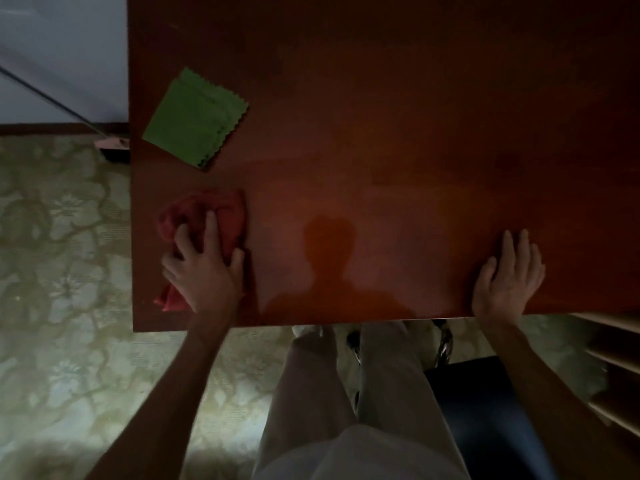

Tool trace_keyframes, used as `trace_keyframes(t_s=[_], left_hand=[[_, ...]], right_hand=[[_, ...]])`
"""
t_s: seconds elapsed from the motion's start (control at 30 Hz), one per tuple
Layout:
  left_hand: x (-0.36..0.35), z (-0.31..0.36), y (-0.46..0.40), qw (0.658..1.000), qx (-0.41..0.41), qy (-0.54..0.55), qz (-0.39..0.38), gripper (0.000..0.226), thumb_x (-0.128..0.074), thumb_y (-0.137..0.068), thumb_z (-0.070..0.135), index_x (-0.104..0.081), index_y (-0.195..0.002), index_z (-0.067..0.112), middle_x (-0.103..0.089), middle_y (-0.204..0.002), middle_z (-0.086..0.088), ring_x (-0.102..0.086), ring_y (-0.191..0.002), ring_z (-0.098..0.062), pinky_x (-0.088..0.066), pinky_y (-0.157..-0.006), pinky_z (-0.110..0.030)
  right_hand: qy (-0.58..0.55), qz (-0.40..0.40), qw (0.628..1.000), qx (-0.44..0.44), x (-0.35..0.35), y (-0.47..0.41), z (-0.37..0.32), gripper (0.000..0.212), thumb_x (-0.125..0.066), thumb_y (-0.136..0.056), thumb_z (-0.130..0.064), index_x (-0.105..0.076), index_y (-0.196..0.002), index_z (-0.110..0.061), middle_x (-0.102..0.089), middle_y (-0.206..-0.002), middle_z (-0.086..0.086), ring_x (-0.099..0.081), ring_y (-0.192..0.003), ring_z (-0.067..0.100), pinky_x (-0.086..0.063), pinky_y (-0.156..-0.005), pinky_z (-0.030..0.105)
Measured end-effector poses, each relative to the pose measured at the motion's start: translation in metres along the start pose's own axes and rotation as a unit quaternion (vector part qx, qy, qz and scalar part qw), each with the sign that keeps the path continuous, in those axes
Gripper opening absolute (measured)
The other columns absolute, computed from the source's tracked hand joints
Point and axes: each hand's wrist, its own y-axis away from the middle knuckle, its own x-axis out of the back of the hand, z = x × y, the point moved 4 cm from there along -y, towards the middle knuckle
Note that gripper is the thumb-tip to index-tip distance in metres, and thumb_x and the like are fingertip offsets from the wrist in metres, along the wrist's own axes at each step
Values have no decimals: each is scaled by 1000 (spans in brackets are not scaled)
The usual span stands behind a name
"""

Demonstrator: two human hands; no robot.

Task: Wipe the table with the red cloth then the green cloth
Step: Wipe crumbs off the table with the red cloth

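A crumpled red cloth [225, 216] lies near the left front corner of the dark wooden table [398, 133]. My left hand [204, 268] presses down on it with fingers spread, covering its lower middle. A folded green cloth [194, 117] with zigzag edges lies flat farther back along the left edge, apart from the red one. My right hand [507, 275] rests flat and empty on the table at its front edge, far to the right.
A shelf unit [613, 368] stands at the right below the table edge, and a dark chair seat [485, 410] is beside my legs. A pink broom head [112, 147] leans by the table's left side on patterned floor.
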Motion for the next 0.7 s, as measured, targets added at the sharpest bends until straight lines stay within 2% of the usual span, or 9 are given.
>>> trace_keyframes(t_s=[0.17,0.27,0.33,0.37,0.43,0.5,0.57,0.63,0.7], left_hand=[[-24,92,81,970,-228,10,-87,85,-78,-66,41,-41,-143,33,-37,-142,-16,-48,-108,-53,-46,-86,-59],[-35,102,129,904,-416,13,-99,77,-77,-66,42,-44,-136,37,-39,-138,-7,-52,-102,-48,-52,-79,-54],[-34,86,149,858,-489,29,-150,52,-64,-80,49,-44,-129,44,-47,-134,2,-59,-100,-38,-57,-77,-44],[-32,75,156,857,-464,20,-224,41,-50,-87,58,-42,-125,47,-53,-127,11,-65,-99,-26,-58,-77,-34],[-24,44,163,863,-369,-20,-345,49,-29,-84,80,-39,-122,51,-59,-113,29,-66,-98,0,-50,-82,-13],[-11,15,175,844,-359,32,-397,52,-31,-83,85,-46,-123,57,-56,-117,37,-58,-114,4,-43,-97,-12],[5,-8,165,883,-374,56,-277,44,-42,-86,78,-50,-126,61,-51,-132,30,-50,-127,-12,-40,-106,-27],[34,-25,145,904,-371,100,-185,44,-38,-96,61,-48,-137,48,-48,-141,2,-49,-120,-30,-42,-99,-41],[59,-40,105,942,-281,154,-97,48,-38,-96,56,-48,-138,36,-45,-139,-13,-48,-117,-38,-40,-97,-45]], right_hand=[[35,14,999,-20,-1,1,-6,48,-34,-100,-24,-34,-147,-16,-31,-156,8,-28,-143,32,-15,-117,51],[34,0,999,-18,0,0,-5,48,-33,-99,-25,-34,-147,-16,-30,-156,8,-27,-143,32,-14,-117,51],[27,-4,999,-24,0,0,-4,49,-32,-98,-26,-34,-146,-15,-30,-156,9,-26,-143,32,-14,-117,52],[23,-6,999,-28,0,0,-5,50,-31,-98,-27,-34,-146,-14,-30,-156,9,-26,-143,33,-14,-117,53],[14,-16,999,-38,1,0,-8,53,-29,-96,-28,-34,-146,-13,-29,-156,10,-24,-144,34,-14,-117,56],[2,-32,998,-44,3,-1,-14,56,-29,-94,-30,-32,-147,-12,-25,-158,10,-20,-145,34,-11,-117,57],[-16,-45,997,-61,7,-1,-21,59,-32,-93,-31,-28,-148,-12,-21,-159,10,-16,-146,33,-8,-118,57],[-24,-24,997,-65,10,3,-36,59,-37,-92,-29,-27,-148,-11,-22,-157,13,-18,-144,34,-10,-117,57],[-31,3,999,-33,9,12,-65,58,-42,-92,-24,-28,-147,-10,-26,-154,15,-23,-141,35,-14,-117,54]])
